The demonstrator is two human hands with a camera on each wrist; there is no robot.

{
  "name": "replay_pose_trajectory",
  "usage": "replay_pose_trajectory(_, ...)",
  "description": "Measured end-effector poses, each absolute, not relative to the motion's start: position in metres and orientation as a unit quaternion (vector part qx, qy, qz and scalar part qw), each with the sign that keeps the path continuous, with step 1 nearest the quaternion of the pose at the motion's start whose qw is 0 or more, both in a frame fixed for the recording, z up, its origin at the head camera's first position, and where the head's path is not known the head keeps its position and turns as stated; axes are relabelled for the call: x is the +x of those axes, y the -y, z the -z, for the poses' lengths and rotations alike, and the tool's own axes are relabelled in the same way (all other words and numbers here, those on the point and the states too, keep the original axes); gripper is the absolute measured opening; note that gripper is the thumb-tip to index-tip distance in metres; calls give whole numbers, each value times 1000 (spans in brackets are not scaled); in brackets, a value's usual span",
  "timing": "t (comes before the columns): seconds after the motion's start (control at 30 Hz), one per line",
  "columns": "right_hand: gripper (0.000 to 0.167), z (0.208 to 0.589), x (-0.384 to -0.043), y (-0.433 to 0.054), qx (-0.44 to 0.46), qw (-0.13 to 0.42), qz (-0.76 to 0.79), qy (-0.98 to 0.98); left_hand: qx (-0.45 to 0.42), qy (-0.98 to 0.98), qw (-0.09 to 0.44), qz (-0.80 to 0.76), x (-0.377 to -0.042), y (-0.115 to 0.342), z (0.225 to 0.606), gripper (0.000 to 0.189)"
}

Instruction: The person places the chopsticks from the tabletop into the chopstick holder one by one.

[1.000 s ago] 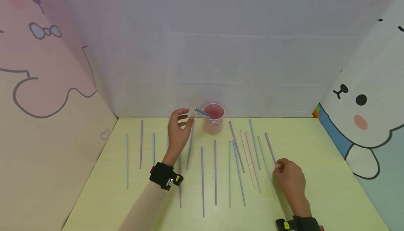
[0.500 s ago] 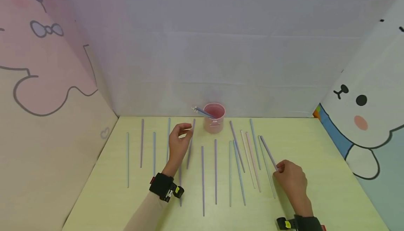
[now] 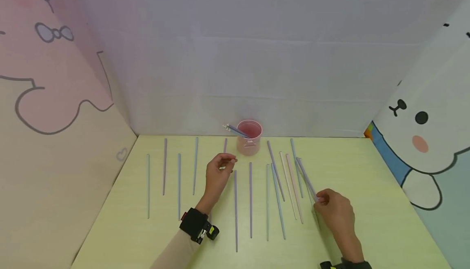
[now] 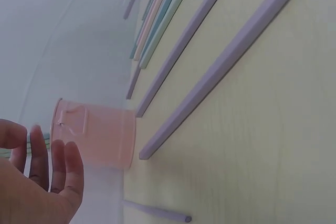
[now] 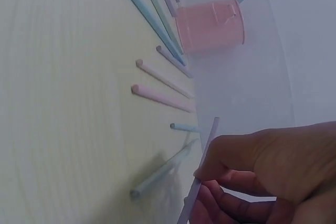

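My right hand (image 3: 335,212) pinches a slim purple pencil (image 3: 306,176) near its lower end, between thumb and fingers. In the right wrist view this pencil (image 5: 211,137) slants up past the thumb, over a pale green pencil (image 5: 165,173) lying on the table. My left hand (image 3: 219,174) holds nothing; its fingers bend loosely above the table, covering part of another purple pencil (image 3: 225,144). Just beyond the left hand stands a pink cup (image 3: 248,147). A few bluish pencils (image 3: 236,131) lean out of the cup toward the left, pale ends up.
Several pastel pencils lie lengthwise on the pale yellow table (image 3: 382,220). At the left are a green one (image 3: 148,185) and a purple one (image 3: 165,167); a pink one (image 3: 293,187) lies right of centre. A pale wall (image 3: 183,77) rises behind the cup.
The left hand has drawn back from the pencils in the cup, then shifted slightly right. The right hand has moved a little left, swinging the purple pencil's far end left over neighbouring pencils.
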State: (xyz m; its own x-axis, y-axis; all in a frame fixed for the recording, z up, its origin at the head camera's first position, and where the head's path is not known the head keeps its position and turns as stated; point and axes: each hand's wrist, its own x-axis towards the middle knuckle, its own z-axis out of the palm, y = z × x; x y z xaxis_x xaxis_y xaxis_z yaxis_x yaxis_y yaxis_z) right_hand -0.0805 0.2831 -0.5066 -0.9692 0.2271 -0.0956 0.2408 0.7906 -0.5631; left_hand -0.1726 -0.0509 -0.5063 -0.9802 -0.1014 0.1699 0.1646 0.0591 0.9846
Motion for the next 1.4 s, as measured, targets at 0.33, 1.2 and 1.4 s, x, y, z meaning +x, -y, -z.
replay_pose_trajectory(0.33,24,500,-80,-247,78,-7,328,-941,-37,677,28,734,-161,36,520,13)
replay_pose_trajectory(1.2,26,492,-78,-186,-41,9,507,-861,-118,626,4,770,-152,25,508,26)
replay_pose_trajectory(1.4,25,491,-79,-184,-74,20,514,-854,-123,606,3,785,-152,24,501,23)
